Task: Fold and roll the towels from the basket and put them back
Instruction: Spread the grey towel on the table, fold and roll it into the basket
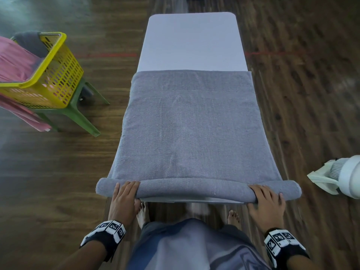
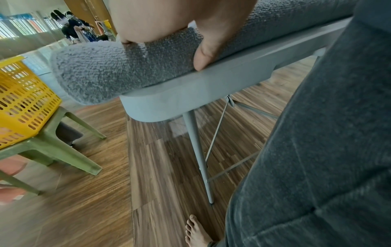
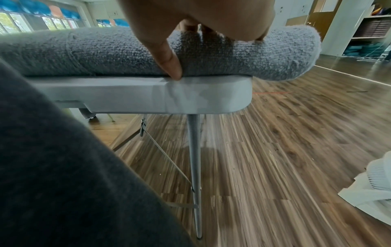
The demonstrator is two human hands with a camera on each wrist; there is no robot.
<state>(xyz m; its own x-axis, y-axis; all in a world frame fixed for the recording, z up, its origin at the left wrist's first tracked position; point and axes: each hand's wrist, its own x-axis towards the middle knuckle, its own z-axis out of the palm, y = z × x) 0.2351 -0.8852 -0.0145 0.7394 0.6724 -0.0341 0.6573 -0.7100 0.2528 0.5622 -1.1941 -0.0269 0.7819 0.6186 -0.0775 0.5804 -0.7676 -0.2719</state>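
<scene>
Wood-plank floor (image 1: 303,78) fills the frame; a white fan (image 1: 342,177) sits at right, windows (image 3: 38,23) and shelves (image 3: 368,30) line the background.

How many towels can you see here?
3: a grey towel on the table, a pink towel and a dark towel draped over the basket. More may be hidden inside.
</scene>
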